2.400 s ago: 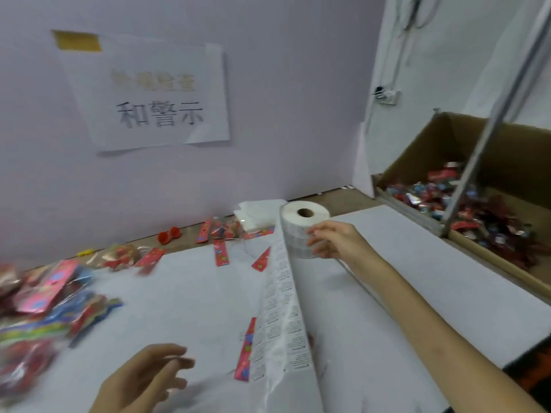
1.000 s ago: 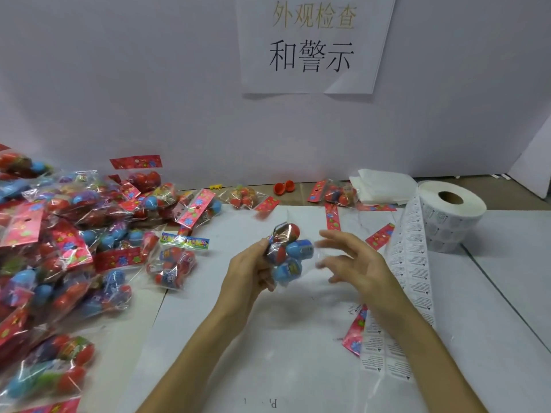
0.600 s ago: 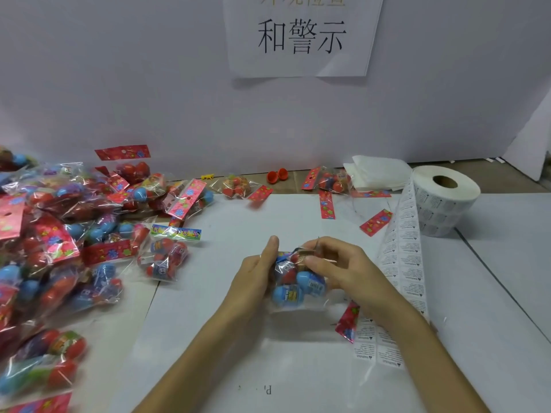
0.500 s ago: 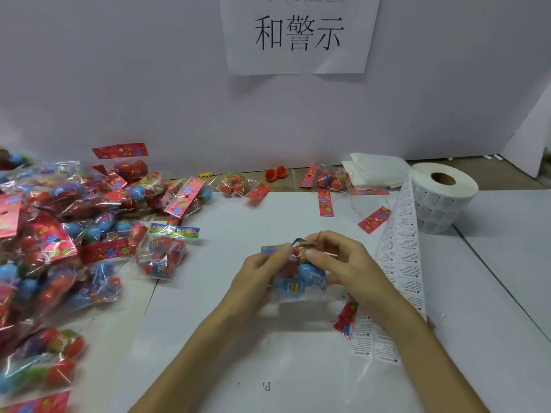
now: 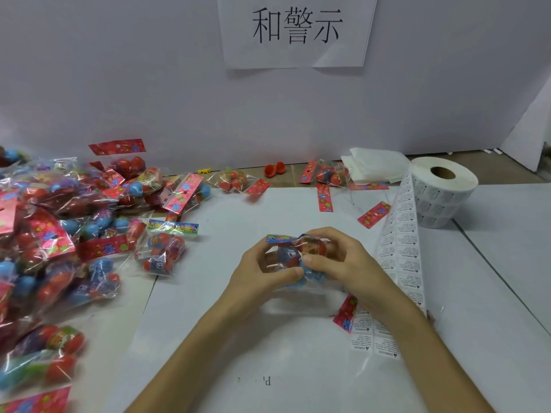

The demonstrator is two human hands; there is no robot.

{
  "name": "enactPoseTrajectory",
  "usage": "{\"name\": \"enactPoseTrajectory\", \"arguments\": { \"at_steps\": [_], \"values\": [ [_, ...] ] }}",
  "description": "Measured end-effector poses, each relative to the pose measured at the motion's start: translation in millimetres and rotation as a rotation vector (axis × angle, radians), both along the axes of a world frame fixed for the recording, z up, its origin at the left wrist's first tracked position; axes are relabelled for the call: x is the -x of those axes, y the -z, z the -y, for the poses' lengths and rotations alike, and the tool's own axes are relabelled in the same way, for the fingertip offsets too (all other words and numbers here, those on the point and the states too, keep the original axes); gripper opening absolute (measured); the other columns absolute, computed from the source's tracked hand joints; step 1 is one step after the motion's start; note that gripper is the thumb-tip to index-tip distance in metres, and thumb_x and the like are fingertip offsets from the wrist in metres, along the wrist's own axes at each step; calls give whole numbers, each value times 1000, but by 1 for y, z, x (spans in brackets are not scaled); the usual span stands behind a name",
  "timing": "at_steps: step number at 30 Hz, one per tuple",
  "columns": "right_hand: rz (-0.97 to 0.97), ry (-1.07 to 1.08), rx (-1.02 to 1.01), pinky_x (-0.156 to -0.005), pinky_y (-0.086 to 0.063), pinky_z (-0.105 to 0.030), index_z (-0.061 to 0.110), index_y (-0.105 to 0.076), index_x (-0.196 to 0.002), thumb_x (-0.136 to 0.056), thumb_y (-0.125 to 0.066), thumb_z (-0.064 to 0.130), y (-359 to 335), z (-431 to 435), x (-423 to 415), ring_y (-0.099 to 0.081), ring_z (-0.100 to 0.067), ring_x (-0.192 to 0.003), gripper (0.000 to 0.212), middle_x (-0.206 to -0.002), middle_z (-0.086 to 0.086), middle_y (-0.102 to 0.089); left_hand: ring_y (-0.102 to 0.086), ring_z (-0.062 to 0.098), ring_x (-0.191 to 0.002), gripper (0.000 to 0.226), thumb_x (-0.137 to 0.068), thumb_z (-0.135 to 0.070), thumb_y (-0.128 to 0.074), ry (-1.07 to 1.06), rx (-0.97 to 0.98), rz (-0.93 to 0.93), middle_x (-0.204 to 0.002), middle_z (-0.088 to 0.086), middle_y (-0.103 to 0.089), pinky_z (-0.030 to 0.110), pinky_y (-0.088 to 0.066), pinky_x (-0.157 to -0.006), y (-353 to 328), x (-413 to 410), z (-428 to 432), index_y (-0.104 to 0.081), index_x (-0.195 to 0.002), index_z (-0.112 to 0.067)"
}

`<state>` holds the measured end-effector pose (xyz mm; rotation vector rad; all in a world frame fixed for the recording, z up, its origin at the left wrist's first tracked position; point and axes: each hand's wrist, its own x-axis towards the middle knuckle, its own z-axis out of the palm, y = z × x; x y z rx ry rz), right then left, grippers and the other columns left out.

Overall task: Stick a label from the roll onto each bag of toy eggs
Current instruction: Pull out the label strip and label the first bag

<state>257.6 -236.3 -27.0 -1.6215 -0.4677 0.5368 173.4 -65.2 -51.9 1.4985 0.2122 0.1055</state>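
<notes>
The clear plastic bag of red and blue toy eggs (image 5: 293, 257) was held above the white paper sheet (image 5: 268, 338) that covered the table, at mid-frame. The left hand (image 5: 259, 274) gripped the bag's left side, fingers curled behind and thumb on its lower front. The right hand (image 5: 340, 260) gripped its right side, fingers curled over the top and thumb pressed to the front. Whether a label was on this bag could not be determined.

Just right of the bag, the unrolled strip of white printed labels (image 5: 401, 251) ran past the right wrist. It led up to the white label roll (image 5: 441, 192), which stood on end to the bag's upper right. A red patterned header card (image 5: 374, 215) lay between the bag and the roll. Left of the bag lay a single clear bag of eggs with a blue-green header (image 5: 162, 253), and beyond it a large heap of similar filled bags (image 5: 59, 228). Behind the bag, at the wall, lay two red egg halves (image 5: 275, 169) and a folded white tissue stack (image 5: 374, 168). A white paper notice with black characters (image 5: 296, 28) hung on the wall above.
</notes>
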Motion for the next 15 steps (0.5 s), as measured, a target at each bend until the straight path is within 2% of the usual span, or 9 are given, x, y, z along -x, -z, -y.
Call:
{"name": "enactPoseTrajectory", "arguments": {
  "at_steps": [5,10,12,15],
  "values": [
    [26,-23,40,-89,-58,-40,19,-69,-113,-84,-76,-1,-1,2,-2,-72,-23,-92,36,-99,-12,-76,-74,26,-104,47,-66,-33,-86,32,-27,26,-111,6,-76,43,-61,-89,-2,1,3,-71,-110,-24],
    [22,-78,54,-90,-56,-48,20,-66,-119,-82,-78,-4,-4,6,-1,-65,-27,-88,45,-101,-37,-63,-76,26,-98,32,-74,-38,-84,26,-55,21,-105,5,-79,41,-62,-82,-6,2,4,-73,-104,-29],
    [1,-95,44,-89,-57,-44,19,-65,-120,-83,-77,-2,-5,7,-1,-68,-26,-89,44,-102,-33,-66,-77,27,-97,31,-77,-39,-83,25,-59,22,-103,7,-79,42,-63,-83,-7,2,4,-74,-105,-27],
    [-31,-92,33,-85,-61,-34,19,-66,-120,-86,-76,2,-4,7,-1,-73,-23,-90,39,-93,-17,-74,-78,26,-94,26,-85,-37,-82,-4,-70,18,-100,8,-80,39,-63,-77,-7,2,4,-73,-106,-23]
  ]
}}
